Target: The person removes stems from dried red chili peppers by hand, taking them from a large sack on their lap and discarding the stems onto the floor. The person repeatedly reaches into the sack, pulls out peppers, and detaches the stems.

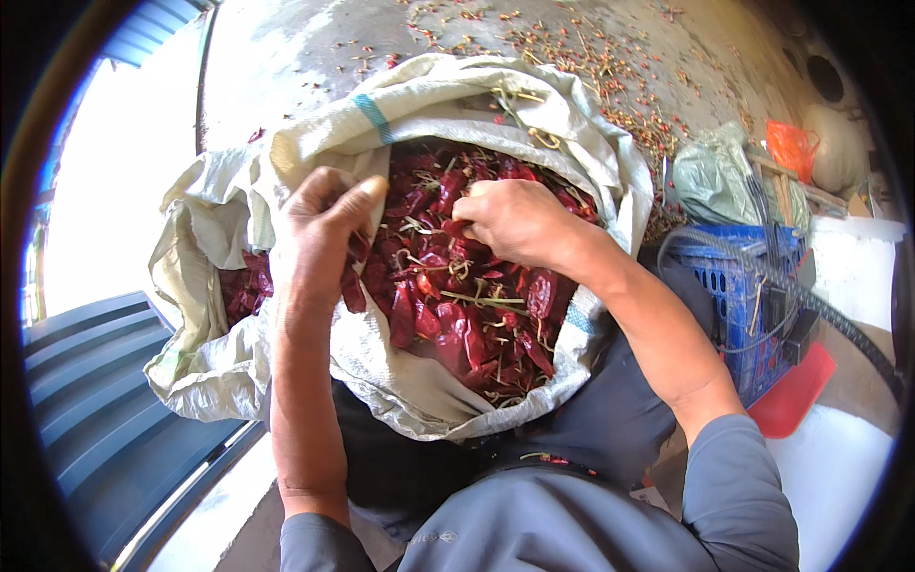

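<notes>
Dried red chili peppers (450, 325) with pale stems fill a white woven sack (457, 422) that stands open between my knees, its rim rolled outward. My left hand (325, 207) is over the sack's left rim, fingers curled round dark red peppers (353, 286) that hang below the palm. Above the middle of the pile, my right hand (518, 222) has its fingertips pinched at a red pepper (457, 229); the fingers partly cover it. To the left, a second white woven sack (193, 264) also holds dark red peppers (246, 286).
Stems and red bits (593, 64) litter the concrete floor (343, 43) beyond the sack. At right are a blue plastic crate (750, 314), a grey hose (822, 300), a red plastic piece (797, 400) and a white bucket (858, 272). Ribbed dark blue metal (107, 400) lies at left.
</notes>
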